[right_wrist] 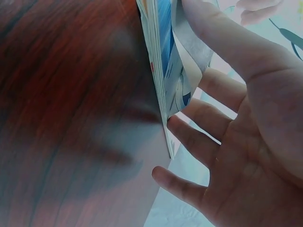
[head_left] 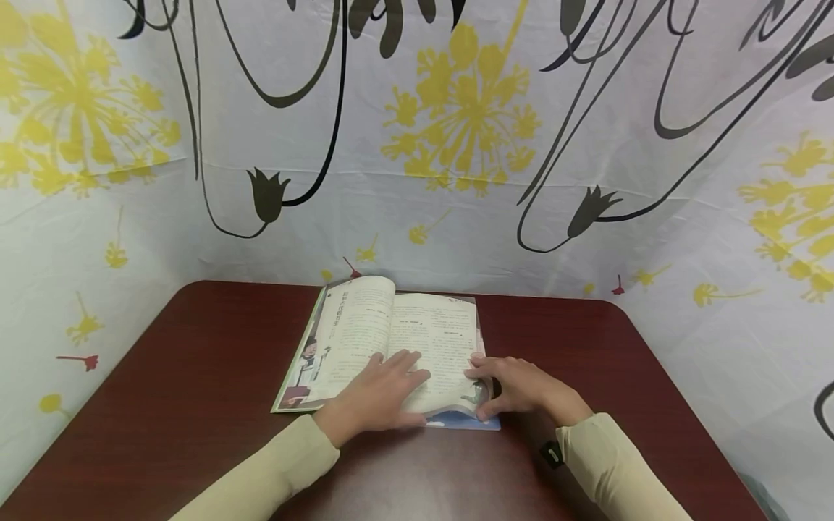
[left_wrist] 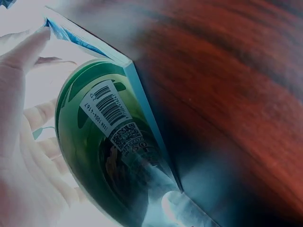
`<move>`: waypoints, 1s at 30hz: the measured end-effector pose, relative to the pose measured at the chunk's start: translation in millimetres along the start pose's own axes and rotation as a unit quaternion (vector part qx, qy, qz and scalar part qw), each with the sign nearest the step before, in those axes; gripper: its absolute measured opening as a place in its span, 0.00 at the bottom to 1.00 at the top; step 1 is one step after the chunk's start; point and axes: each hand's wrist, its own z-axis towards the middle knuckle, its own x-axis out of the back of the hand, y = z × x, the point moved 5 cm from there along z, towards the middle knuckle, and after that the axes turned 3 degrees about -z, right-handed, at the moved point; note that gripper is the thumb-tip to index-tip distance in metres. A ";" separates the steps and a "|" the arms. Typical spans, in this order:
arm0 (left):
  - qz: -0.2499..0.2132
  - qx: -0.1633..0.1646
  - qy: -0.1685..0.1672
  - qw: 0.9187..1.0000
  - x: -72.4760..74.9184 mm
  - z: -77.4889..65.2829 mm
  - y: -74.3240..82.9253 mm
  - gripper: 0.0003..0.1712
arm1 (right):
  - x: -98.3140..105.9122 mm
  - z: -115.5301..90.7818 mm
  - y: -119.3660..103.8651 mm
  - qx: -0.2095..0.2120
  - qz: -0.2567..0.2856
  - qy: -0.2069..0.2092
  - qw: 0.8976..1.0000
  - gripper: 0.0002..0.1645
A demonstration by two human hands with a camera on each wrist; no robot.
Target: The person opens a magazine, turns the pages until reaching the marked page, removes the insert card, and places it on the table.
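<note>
An open printed book (head_left: pixel 433 325) lies on the dark red-brown table. My left hand (head_left: pixel 374 398) rests over its lower middle, fingers stretched across the pages. At the lower right corner, my right hand (head_left: pixel 528 387) pinches a page edge (right_wrist: pixel 189 61) between thumb and fingers. This corner is lifted and curved, baring a blue page (head_left: pixel 462 420) beneath. The left wrist view shows the book's green cover (left_wrist: pixel 78 113) bowed up from the table, bearing a barcode label (left_wrist: pixel 111 106). The right wrist view shows the little finger apart from the book.
The wooden table (head_left: pixel 163 405) reaches around the book on both sides. Behind it hangs a pale cloth (head_left: pixel 326 246) with yellow and dark plant prints. A small black object (head_left: pixel 552 454) sits at the right sleeve's cuff.
</note>
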 end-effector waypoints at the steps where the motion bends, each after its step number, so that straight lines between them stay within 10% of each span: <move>1: 0.003 -0.001 0.000 1.000 -0.4 0.2 -0.1 0.38 | 0.1 0.1 0.0 -0.001 -0.001 0.001 1.000 0.47; 30: -0.007 -0.009 0.023 1.000 5.5 -3.3 -7.1 0.30 | 12.9 -1.5 -2.6 -0.023 0.046 -0.029 0.998 0.45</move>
